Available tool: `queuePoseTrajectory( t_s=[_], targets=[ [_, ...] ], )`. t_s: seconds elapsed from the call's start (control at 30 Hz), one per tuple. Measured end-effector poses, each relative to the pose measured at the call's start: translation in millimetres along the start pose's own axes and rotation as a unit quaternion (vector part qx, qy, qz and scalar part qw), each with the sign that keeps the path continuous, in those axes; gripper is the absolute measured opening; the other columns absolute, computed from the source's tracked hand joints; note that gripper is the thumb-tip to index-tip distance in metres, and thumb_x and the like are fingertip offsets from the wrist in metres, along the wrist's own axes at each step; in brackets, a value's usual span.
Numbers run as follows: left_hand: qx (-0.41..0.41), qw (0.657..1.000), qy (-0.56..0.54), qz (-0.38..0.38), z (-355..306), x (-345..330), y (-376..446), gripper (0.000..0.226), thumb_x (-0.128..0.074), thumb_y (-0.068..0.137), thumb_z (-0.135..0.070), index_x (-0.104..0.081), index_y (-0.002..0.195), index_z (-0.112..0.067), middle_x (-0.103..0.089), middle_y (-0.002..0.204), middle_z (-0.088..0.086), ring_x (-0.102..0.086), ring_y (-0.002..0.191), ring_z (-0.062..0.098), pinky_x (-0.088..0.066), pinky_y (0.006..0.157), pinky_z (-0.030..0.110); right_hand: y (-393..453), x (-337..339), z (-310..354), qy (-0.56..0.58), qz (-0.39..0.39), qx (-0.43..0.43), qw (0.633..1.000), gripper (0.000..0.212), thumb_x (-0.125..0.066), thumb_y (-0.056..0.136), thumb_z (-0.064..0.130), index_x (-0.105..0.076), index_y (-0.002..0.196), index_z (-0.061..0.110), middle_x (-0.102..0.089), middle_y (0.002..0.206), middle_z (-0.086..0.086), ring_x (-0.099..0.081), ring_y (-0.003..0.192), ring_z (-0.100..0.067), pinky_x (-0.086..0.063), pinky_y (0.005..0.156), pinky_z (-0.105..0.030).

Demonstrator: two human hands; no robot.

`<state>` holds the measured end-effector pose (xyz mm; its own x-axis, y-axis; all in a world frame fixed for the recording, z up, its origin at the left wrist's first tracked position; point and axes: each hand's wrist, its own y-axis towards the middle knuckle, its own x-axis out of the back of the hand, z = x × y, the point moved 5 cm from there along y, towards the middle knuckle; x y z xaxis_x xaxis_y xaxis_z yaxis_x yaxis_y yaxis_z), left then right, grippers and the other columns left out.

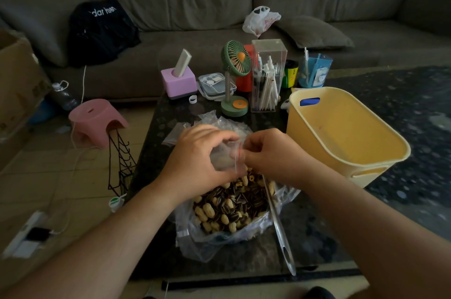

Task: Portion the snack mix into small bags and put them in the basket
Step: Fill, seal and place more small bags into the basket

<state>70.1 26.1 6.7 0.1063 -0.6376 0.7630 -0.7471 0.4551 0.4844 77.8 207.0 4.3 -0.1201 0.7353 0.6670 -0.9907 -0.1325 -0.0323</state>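
Note:
A small clear zip bag with a red seal line is held between both hands above the snack mix. My left hand grips its left side; my right hand pinches its right edge at the seal. Below them a large open plastic bag holds the snack mix of peanuts and striped sunflower seeds. A metal spoon lies in the mix, its handle pointing toward me. The yellow basket stands at the right; I see nothing inside it.
More small clear bags lie behind my hands. At the table's far end stand a green desk fan, a clear pen box, a purple holder and a blue cup. A pink stool and wire rack are left.

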Motion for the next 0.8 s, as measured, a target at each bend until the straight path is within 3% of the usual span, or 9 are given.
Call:
queuePoseTrajectory(
  t_s=[0.1, 0.23, 0.3, 0.37, 0.47, 0.57, 0.63, 0.7, 0.8],
  targets=[
    [0.066, 0.996, -0.047, 0.030, 5, 0, -3, 0.062, -0.091, 0.065, -0.062, -0.067, 0.120, -0.045, -0.065, 0.106, -0.026, -0.059, 0.106, -0.006, -0.053, 0.097, 0.031, -3, 7, -5, -0.005, 0.005, 0.015, 1.000, 0.020, -0.075, 0.090, 0.050, -0.075, 0.084, 0.031, -0.070, 0.075, 0.009, -0.062, 0.066, -0.002, -0.053, 0.063, -0.028],
    [0.094, 0.993, -0.070, 0.032, 6, 0, -4, 0.058, -0.087, 0.066, -0.062, -0.064, 0.117, -0.043, -0.063, 0.096, -0.019, -0.060, 0.093, -0.005, -0.054, 0.080, 0.022, -11, 17, -16, -0.047, 0.020, 0.009, 0.999, 0.010, -0.071, 0.095, 0.042, -0.072, 0.089, 0.035, -0.072, 0.078, 0.008, -0.068, 0.068, -0.004, -0.057, 0.066, -0.024],
    [0.130, 0.986, -0.093, 0.048, 5, 0, -4, 0.059, -0.088, 0.069, -0.059, -0.060, 0.118, -0.044, -0.062, 0.092, -0.014, -0.060, 0.087, -0.004, -0.050, 0.073, 0.020, -18, 23, -25, -0.092, 0.082, 0.003, 0.992, 0.007, -0.067, 0.100, 0.034, -0.071, 0.095, 0.037, -0.072, 0.080, 0.009, -0.068, 0.067, 0.000, -0.054, 0.065, -0.019],
    [0.171, 0.971, -0.141, 0.086, 1, 0, -5, 0.064, -0.085, 0.071, -0.062, -0.054, 0.124, -0.043, -0.064, 0.095, -0.008, -0.063, 0.085, -0.001, -0.048, 0.071, 0.019, -30, 14, -35, -0.183, 0.192, 0.016, 0.964, 0.017, -0.063, 0.102, 0.028, -0.069, 0.104, 0.043, -0.069, 0.090, 0.016, -0.066, 0.076, 0.005, -0.049, 0.070, -0.016],
    [0.254, 0.905, -0.286, 0.185, -5, -7, -11, 0.065, -0.084, 0.077, -0.062, -0.053, 0.128, -0.036, -0.072, 0.102, 0.002, -0.072, 0.081, 0.002, -0.052, 0.074, 0.024, -42, -9, -54, -0.283, 0.244, 0.052, 0.926, 0.035, -0.059, 0.098, 0.015, -0.070, 0.113, 0.045, -0.061, 0.102, 0.023, -0.060, 0.093, 0.003, -0.048, 0.083, -0.021],
    [0.299, 0.797, -0.393, 0.347, -11, -15, -27, 0.049, -0.079, 0.084, -0.038, -0.061, 0.128, -0.025, -0.068, 0.084, -0.011, -0.056, 0.068, 0.003, -0.042, 0.065, 0.025, -44, -22, -62, -0.314, 0.179, 0.113, 0.926, 0.038, -0.063, 0.093, 0.015, -0.062, 0.116, 0.045, -0.056, 0.112, 0.018, -0.059, 0.103, -0.006, -0.055, 0.087, -0.029],
    [0.288, 0.750, -0.383, 0.456, -20, -15, -38, 0.042, -0.076, 0.092, -0.027, -0.062, 0.131, -0.021, -0.066, 0.088, -0.010, -0.052, 0.070, 0.005, -0.044, 0.064, 0.023, -46, -25, -62, -0.316, 0.152, 0.141, 0.926, 0.042, -0.064, 0.096, 0.022, -0.056, 0.126, 0.049, -0.052, 0.121, 0.015, -0.057, 0.108, -0.009, -0.052, 0.082, -0.028],
    [0.261, 0.760, -0.303, 0.513, -25, -15, -43, 0.036, -0.074, 0.097, -0.025, -0.062, 0.131, -0.026, -0.070, 0.097, -0.007, -0.059, 0.074, 0.005, -0.051, 0.067, 0.022, -49, -28, -63, -0.305, 0.155, 0.154, 0.927, 0.038, -0.062, 0.098, 0.027, -0.058, 0.129, 0.049, -0.051, 0.122, 0.013, -0.056, 0.109, -0.010, -0.049, 0.081, -0.027],
    [0.228, 0.821, -0.152, 0.500, -16, -18, -40, 0.037, -0.077, 0.094, -0.039, -0.062, 0.128, -0.038, -0.073, 0.102, -0.014, -0.067, 0.083, -0.002, -0.056, 0.076, 0.022, -50, -23, -59, -0.276, 0.160, 0.162, 0.934, 0.027, -0.067, 0.096, 0.028, -0.063, 0.116, 0.046, -0.053, 0.115, 0.016, -0.057, 0.103, -0.007, -0.053, 0.086, -0.028]
  ],
)
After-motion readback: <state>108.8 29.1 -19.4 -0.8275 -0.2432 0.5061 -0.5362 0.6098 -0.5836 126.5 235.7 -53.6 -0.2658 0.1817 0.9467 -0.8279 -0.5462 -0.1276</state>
